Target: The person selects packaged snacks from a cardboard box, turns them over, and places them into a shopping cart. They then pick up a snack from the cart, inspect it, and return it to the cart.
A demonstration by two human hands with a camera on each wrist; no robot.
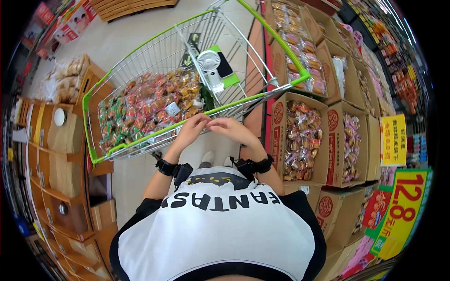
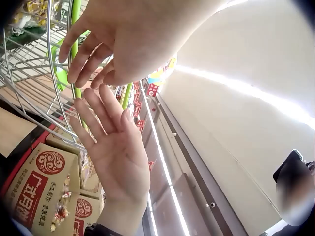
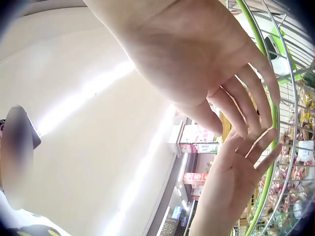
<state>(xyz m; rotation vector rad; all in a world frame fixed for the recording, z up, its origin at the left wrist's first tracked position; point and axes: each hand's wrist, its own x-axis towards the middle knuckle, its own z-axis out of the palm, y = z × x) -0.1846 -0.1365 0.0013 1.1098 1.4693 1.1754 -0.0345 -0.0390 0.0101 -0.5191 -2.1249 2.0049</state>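
Both hands hold nothing and meet in front of the body at the near side of a shopping cart with a green rim (image 1: pixel 296 61). My left hand (image 1: pixel 191 129) and right hand (image 1: pixel 234 130) have relaxed fingers, with the fingertips close together beside the rail. From the left wrist view, the right palm (image 2: pixel 118 152) faces up with loosely spread fingers. The left hand's fingers (image 3: pixel 253 150) overlap the right hand's in the right wrist view. Inside the cart lies a heap of wrapped snacks (image 1: pixel 150 98). A white handheld fan (image 1: pixel 209 61) and a dark phone (image 1: pixel 226 66) sit toward the handle end.
Cardboard boxes (image 1: pixel 333 126) filled with wrapped snacks line the right side, near a yellow price sign (image 1: pixel 401 210). Wooden shelving (image 1: pixel 65 175) stands on the left, with bagged goods (image 1: pixel 63 82) on top. A wooden pallet (image 1: pixel 131 7) lies beyond the cart.
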